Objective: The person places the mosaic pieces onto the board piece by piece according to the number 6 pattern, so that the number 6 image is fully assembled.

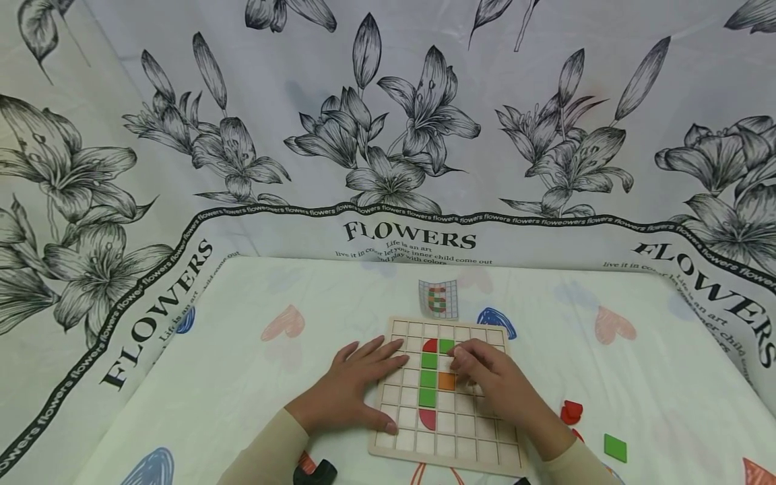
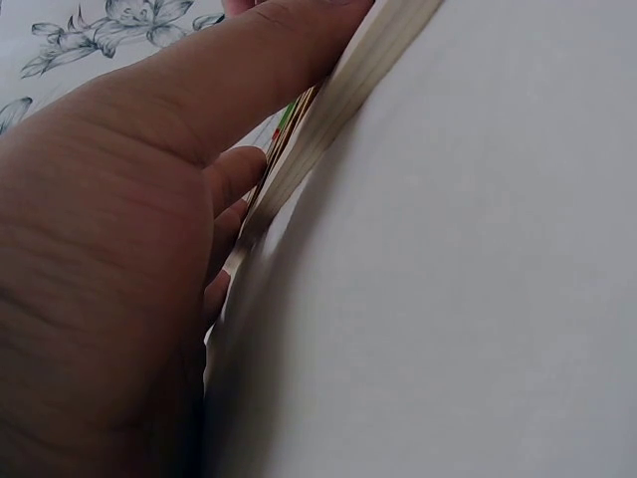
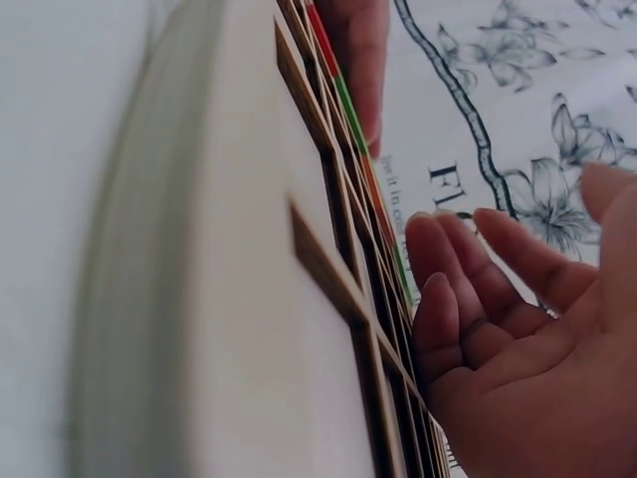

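L hand (image 1: 356, 386), R hand (image 1: 502, 385) block board (image 1: 445, 444) sides; gap betw.

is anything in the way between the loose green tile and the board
Yes: red pieces on the cloth and the right forearm, both between the green tile and the board.

On the white floral backdrop (image 1: 388, 121), "FLOWERS" is printed three times in large black capitals. Beneath the middle one, "Life is an art" and "let your inner child come out" are written; "live it in color" is less clearly read. Along the black band (image 1: 400, 213), "flowers" is repeated in white.
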